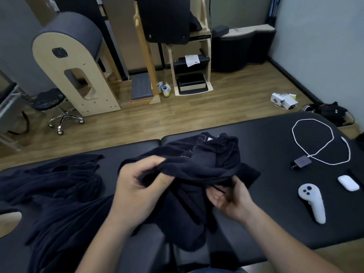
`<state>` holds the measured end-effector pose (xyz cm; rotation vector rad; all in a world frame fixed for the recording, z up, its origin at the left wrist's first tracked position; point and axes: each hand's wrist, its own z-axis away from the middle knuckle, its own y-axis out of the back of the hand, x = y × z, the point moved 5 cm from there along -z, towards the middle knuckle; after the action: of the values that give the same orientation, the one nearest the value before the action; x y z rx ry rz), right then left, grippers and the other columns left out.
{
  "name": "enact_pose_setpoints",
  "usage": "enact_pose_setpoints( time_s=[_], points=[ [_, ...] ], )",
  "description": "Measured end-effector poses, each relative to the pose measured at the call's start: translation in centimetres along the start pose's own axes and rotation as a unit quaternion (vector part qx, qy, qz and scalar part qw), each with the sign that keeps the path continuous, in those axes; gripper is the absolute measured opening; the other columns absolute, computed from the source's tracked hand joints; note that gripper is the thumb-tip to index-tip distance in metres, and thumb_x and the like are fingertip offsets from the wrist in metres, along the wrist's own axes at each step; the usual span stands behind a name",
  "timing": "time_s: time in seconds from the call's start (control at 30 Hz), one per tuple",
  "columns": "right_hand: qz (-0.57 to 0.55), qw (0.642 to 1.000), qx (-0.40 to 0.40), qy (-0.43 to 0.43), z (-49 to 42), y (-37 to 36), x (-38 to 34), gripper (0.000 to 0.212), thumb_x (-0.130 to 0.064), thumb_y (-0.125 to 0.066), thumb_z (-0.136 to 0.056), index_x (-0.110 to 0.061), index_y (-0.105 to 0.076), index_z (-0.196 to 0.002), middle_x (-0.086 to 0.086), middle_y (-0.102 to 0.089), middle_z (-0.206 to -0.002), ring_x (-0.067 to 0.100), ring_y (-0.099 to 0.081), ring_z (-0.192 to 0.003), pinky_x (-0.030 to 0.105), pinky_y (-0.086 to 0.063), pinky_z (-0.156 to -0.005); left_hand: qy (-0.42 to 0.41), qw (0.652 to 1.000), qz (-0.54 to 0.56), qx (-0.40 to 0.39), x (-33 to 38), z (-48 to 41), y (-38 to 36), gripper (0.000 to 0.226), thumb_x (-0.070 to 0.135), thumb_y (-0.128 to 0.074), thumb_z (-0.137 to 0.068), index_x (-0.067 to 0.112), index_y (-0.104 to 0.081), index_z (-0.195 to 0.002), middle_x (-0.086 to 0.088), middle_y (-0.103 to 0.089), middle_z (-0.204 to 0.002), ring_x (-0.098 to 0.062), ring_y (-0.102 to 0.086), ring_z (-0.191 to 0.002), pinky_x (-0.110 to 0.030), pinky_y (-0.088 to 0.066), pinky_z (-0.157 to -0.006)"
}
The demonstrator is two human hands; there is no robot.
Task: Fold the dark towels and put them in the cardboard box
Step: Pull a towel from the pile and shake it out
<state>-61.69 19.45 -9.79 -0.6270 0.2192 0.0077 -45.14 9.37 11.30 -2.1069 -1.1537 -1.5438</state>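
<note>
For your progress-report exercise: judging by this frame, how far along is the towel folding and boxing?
Done: nothing visibly; no folded towel or box is in view. In hand: the left hand and right hand hold one bunched towel. Left: fold it, then the unfolded heap beside it, and box everything.

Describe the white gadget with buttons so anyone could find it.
Start at the black table and go to its right end. The controller lies there, nearer the person than the looped cable. Unlike the plain white oval beside it, it has dark buttons and a long handle.
</note>
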Motion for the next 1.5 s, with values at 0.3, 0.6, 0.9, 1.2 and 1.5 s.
enact_pose_setpoints(
  time_s=[0.3,0.6,0.9,1.2,1.5],
  points=[
    [0.025,0.989,0.088,0.114,-0.4,0.4,-2.8,0.035,-0.031,-0.064,-0.093,-0.006,-0.062,-0.116,0.012,-0.069,-0.089,0.025,-0.071,-0.068,0.032,-0.058,-0.046,0.075,0.994,-0.001,-0.075,-2.3,0.2,-0.5,0.017,0.024,-0.07,-0.083,0.009,-0.073,-0.076,-0.006,-0.073,-0.077,-0.015,-0.066,-0.073,-0.03,-0.052,-0.067],
    [0.188,0.975,0.002,0.116,1.9,-3.1,-5.3,0.088,-0.047,-0.076,-0.075,-0.017,-0.035,-0.148,0.017,-0.066,-0.116,0.031,-0.074,-0.079,0.039,-0.059,-0.058,0.056,0.967,-0.029,-0.247,0.4,0.5,-2.9,0.018,0.01,-0.074,-0.085,0.011,-0.067,-0.069,-0.005,-0.06,-0.059,-0.025,-0.054,-0.054,-0.04,-0.042,-0.051],
    [0.712,0.692,0.066,0.096,0.9,-2.2,-0.3,0.055,-0.016,-0.068,-0.085,-0.005,-0.047,-0.135,0.011,-0.059,-0.119,0.025,-0.062,-0.108,0.036,-0.05,-0.094,0.15,0.94,0.005,-0.307,-0.8,1.5,-5.7,0.025,0.01,-0.075,-0.083,0.033,-0.07,-0.075,0.008,-0.067,-0.067,-0.012,-0.059,-0.061,-0.031,-0.047,-0.061],
    [0.305,0.853,0.191,0.379,3.9,-1.0,-8.0,0.033,-0.006,-0.058,-0.089,-0.024,-0.066,-0.117,0.009,-0.069,-0.117,0.022,-0.066,-0.103,0.034,-0.053,-0.089,0.329,0.94,-0.087,0.027,-7.5,1.3,2.0,0.013,0.02,-0.066,-0.093,0.033,-0.068,-0.097,0.0,-0.07,-0.093,-0.019,-0.066,-0.088,-0.043,-0.053,-0.085],
    [0.527,0.762,-0.095,0.364,11.7,-10.4,-3.4,0.062,0.008,-0.07,-0.066,-0.03,-0.065,-0.115,0.001,-0.074,-0.101,0.013,-0.068,-0.075,0.022,-0.055,-0.07,0.352,0.929,0.112,-0.006,-7.9,1.3,-2.7,0.022,0.013,-0.05,-0.102,0.021,-0.07,-0.102,-0.003,-0.063,-0.08,-0.016,-0.054,-0.071,-0.025,-0.044,-0.062]
  ],
)
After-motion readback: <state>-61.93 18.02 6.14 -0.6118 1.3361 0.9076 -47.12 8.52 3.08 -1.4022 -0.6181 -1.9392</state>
